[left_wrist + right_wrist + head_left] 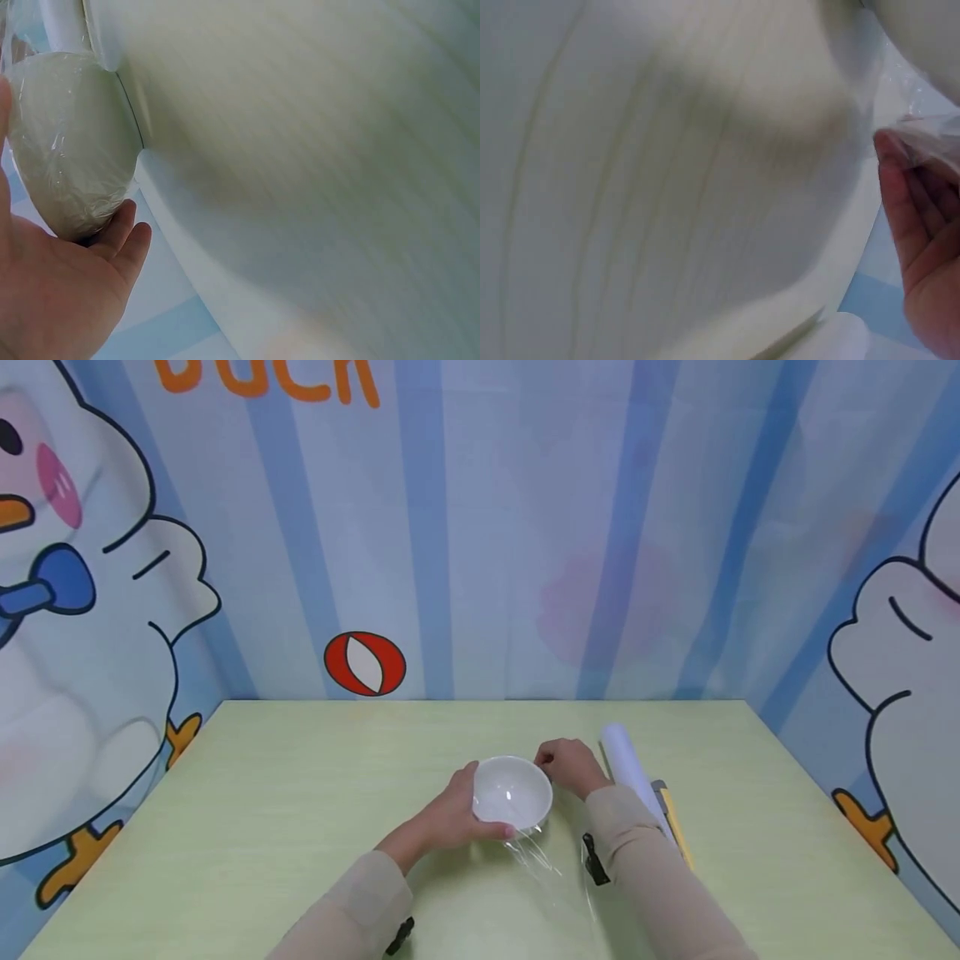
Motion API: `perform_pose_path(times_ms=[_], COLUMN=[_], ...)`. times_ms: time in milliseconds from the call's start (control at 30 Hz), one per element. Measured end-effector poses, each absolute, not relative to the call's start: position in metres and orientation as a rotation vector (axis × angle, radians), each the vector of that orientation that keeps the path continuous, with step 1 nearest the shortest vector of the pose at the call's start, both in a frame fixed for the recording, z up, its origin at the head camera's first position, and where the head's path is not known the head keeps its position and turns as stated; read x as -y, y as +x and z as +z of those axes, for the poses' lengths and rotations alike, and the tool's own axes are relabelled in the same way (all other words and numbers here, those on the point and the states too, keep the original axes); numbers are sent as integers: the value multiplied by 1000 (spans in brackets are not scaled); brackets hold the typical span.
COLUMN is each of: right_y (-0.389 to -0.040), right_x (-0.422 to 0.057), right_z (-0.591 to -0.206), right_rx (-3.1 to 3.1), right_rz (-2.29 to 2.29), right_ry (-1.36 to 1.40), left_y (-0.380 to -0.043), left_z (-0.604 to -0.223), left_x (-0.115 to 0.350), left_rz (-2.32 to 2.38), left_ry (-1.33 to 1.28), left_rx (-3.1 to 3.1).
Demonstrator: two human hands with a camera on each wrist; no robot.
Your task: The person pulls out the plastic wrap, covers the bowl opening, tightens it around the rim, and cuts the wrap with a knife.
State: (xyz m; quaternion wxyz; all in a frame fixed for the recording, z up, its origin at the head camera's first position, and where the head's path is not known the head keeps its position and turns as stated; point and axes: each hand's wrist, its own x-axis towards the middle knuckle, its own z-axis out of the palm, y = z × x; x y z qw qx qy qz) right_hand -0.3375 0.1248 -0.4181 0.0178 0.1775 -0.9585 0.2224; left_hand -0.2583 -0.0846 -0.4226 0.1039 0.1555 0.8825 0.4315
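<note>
A white bowl (512,793) is held near the middle of the table by my left hand (453,814), its thumb at the near rim and its fingers around the left side. Clear plastic wrap (542,868) trails from the bowl toward the table's near side. In the left wrist view, wrinkled wrap covers the outside of the bowl (71,135), and the left hand (64,292) cups it from below. Just right of the rim is my right hand (573,766). The right wrist view shows that hand (926,225) pinching a gathered edge of the wrap (934,139) between thumb and fingers.
A pale roll (632,768) lies lengthwise on the table (337,760), beyond and partly behind the right forearm. Beside it on the right is a yellow utility knife (675,827) with a grey end. A printed curtain (510,527) stands behind the table.
</note>
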Motion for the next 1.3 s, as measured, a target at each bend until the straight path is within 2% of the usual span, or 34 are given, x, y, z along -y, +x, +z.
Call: perform_pose_path(times_ms=[367, 633, 833, 1300], right_y=[-326, -318, -314, -302], right_x=[-129, -129, -131, -132], right_z=[-426, -429, -431, -429], right_rx=[3058, 3028, 2916, 2854], right_rz=[1179, 1695, 2003, 2230], right_ry=[439, 172, 207, 142], left_y=[-255, -254, -254, -259], left_z=[-419, -417, -413, -413], left_x=[83, 82, 83, 84], left_rz=[1216, 1199, 1192, 1147], left_ry=[469, 485, 456, 464], left_rx=[-2627, -2637, -2643, -2636])
